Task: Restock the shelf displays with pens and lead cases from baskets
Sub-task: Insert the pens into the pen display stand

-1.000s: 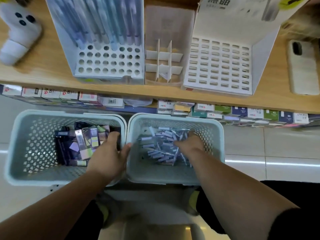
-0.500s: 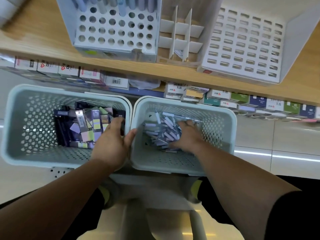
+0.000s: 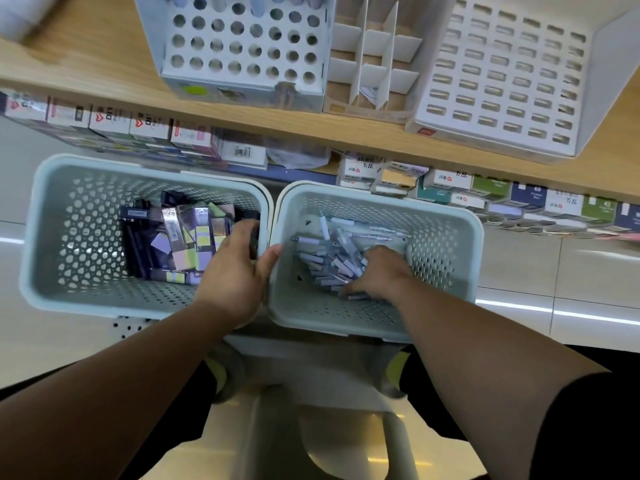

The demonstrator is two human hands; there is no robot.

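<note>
Two pale green perforated baskets sit side by side below the shelf. The left basket [image 3: 41, 237] holds lead cases [image 3: 176, 237] in purple, black and yellow. Its right wall is gripped by my left hand [image 3: 235, 271], fingers inside and thumb over the gap between the baskets. The right basket [image 3: 474, 244] holds a pile of pale purple pens [image 3: 332, 244]. My right hand [image 3: 379, 271] is down in that pile with its fingers curled round some pens. On the wooden shelf [image 3: 86, 64] above stand a round-hole pen display [image 3: 242, 46] and a slotted display [image 3: 502, 81].
A cardboard divider box [image 3: 374, 64] stands between the two displays. Rows of small boxed stock [image 3: 450, 181] line the lower shelf behind the baskets. The baskets rest on a pale stool or cart [image 3: 311, 375] over a glossy tiled floor [image 3: 571, 271].
My right hand has slid left and toward me through the pens and closed on them. My left hand has kept its hold on the basket wall. The view has tilted downward.
</note>
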